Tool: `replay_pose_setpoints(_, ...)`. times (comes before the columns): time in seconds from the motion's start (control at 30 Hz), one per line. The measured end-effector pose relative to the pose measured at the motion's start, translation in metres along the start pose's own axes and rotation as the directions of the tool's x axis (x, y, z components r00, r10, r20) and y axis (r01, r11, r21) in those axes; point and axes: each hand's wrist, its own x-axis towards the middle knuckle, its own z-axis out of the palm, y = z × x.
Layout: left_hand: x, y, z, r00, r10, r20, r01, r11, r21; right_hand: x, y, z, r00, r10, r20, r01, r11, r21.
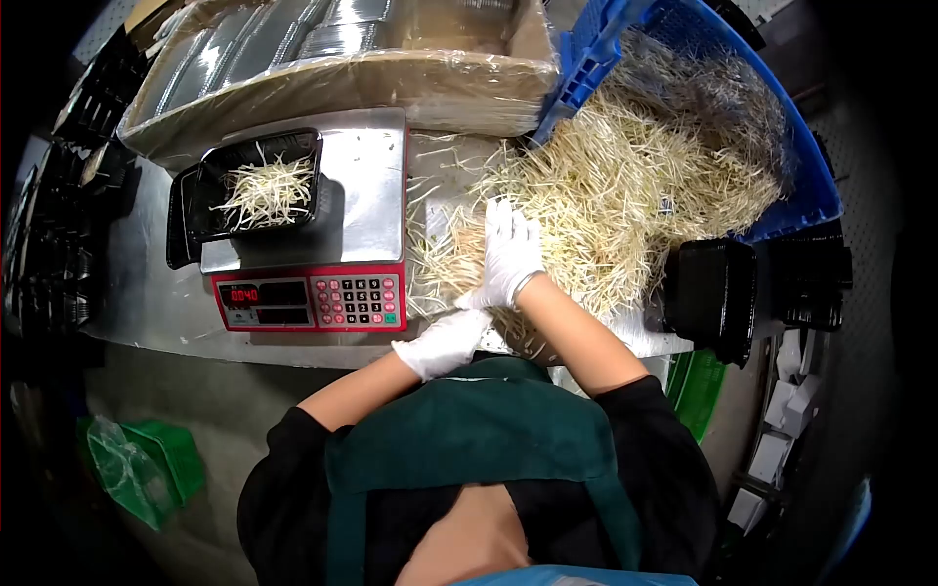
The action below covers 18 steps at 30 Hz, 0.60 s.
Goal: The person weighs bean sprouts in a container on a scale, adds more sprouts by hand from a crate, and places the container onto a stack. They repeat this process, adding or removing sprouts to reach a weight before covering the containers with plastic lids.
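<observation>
My right hand (pixel 510 256), in a white glove, lies with its fingers stretched out at the left side of a big heap of bean sprouts (pixel 635 166). My left hand (pixel 445 344), gloved too, is at the table's front edge, close against the base of my right hand. Its fingertips are not clear. To the left is a scale (pixel 366 195) with a steel platform, a red keypad front and lit red digits. On its platform rests a black plastic tray (pixel 210 210) holding a small pile of sprouts (pixel 274 192).
Behind the scale stands a plastic-lined cardboard box (pixel 342 88) of clear lids (pixel 234 49). A blue crate (pixel 816 176) lies tipped behind the sprouts. Black trays (pixel 718 293) are stacked at right; more black trays (pixel 49 234) stand far left. A green basket (pixel 147 469) sits on the floor.
</observation>
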Motion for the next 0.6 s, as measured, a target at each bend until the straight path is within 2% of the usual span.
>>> replay_pose_setpoints(0.03,-0.007,0.003,-0.01,0.995,-0.012,0.095,0.023,0.993,-0.113,0.002,-0.002,-0.003,1.0,-0.004,0.001,0.004,1.0,-0.011)
replay_pose_setpoints(0.07,-0.02,0.004,-0.023,0.981,-0.014,0.192,0.057,0.974,-0.22,0.003,-0.005,-0.006,0.999,0.006,0.036,-0.003,0.995,-0.096)
replay_pose_setpoints(0.1,-0.039,0.007,-0.042,0.975,0.213,0.064,-0.213,0.977,-0.013,0.005,-0.007,-0.009,0.997,0.021,0.069,-0.008,0.984,-0.177)
replay_pose_setpoints(0.13,-0.061,0.037,-0.087,0.996,0.048,0.08,-0.031,0.978,-0.208,0.012,-0.003,-0.002,0.998,0.013,-0.062,-0.018,0.998,-0.068)
replay_pose_setpoints(0.17,-0.082,0.04,-0.114,0.995,0.054,-0.087,-0.08,0.937,-0.341,0.026,0.004,0.003,0.998,0.023,-0.064,-0.027,0.998,-0.064)
replay_pose_setpoints(0.2,-0.101,0.036,-0.137,0.971,-0.045,-0.235,-0.068,0.89,-0.45,0.042,0.012,0.004,0.999,0.048,0.016,-0.05,0.996,0.074)
replay_pose_setpoints(0.23,-0.115,0.019,-0.165,0.883,0.075,-0.463,-0.274,0.883,-0.38,0.051,0.018,0.007,0.993,0.064,0.096,-0.083,0.974,0.209)
replay_pose_setpoints(0.27,-0.126,0.037,-0.193,0.771,-0.04,-0.635,-0.227,0.915,-0.334,0.052,0.02,0.012,0.996,0.077,0.042,-0.084,0.975,0.205)
replay_pose_setpoints(0.3,-0.137,0.005,-0.213,0.48,0.051,-0.876,-0.153,0.988,-0.026,0.049,0.021,0.011,0.996,0.084,0.042,-0.091,0.974,0.206)
replay_pose_setpoints(0.33,-0.146,-0.006,-0.236,0.344,-0.128,-0.93,-0.096,0.981,-0.17,0.045,0.023,0.008,0.995,0.091,-0.039,-0.086,0.99,0.115)
replay_pose_setpoints(0.37,-0.156,-0.031,-0.259,0.278,-0.16,-0.947,0.032,0.987,-0.157,0.04,0.025,0.001,0.989,0.085,-0.121,-0.084,0.996,0.02)
replay_pose_setpoints(0.4,-0.165,-0.077,-0.278,0.209,-0.22,-0.953,-0.01,0.974,-0.227,0.03,0.024,-0.012,0.957,0.145,-0.251,-0.153,0.988,-0.01)
replay_pose_setpoints(0.43,-0.167,-0.103,-0.284,0.207,-0.22,-0.953,-0.01,0.974,-0.227,0.041,0.031,-0.016,0.96,0.224,-0.169,-0.219,0.974,0.048)
replay_pose_setpoints(0.47,-0.168,-0.12,-0.288,0.306,-0.385,-0.871,-0.13,0.889,-0.439,0.053,0.042,-0.012,0.966,0.233,-0.117,-0.219,0.969,0.115)
replay_pose_setpoints(0.5,-0.167,-0.126,-0.291,0.422,-0.509,-0.75,-0.221,0.745,-0.63,0.06,0.051,-0.009,0.969,0.237,-0.065,-0.222,0.958,0.184)
replay_pose_setpoints(0.53,-0.158,-0.109,-0.284,0.473,-0.563,-0.677,-0.19,0.686,-0.703,0.06,0.052,-0.016,0.976,0.218,-0.014,-0.211,0.957,0.199)
replay_pose_setpoints(0.57,-0.147,-0.092,-0.277,0.531,-0.543,-0.651,-0.19,0.672,-0.716,0.059,0.049,-0.018,0.976,0.218,-0.02,-0.21,0.956,0.204)
replay_pose_setpoints(0.6,-0.142,-0.088,-0.273,0.566,-0.513,-0.645,-0.232,0.652,-0.722,0.056,0.044,-0.017,0.969,0.208,0.132,-0.238,0.929,0.283)
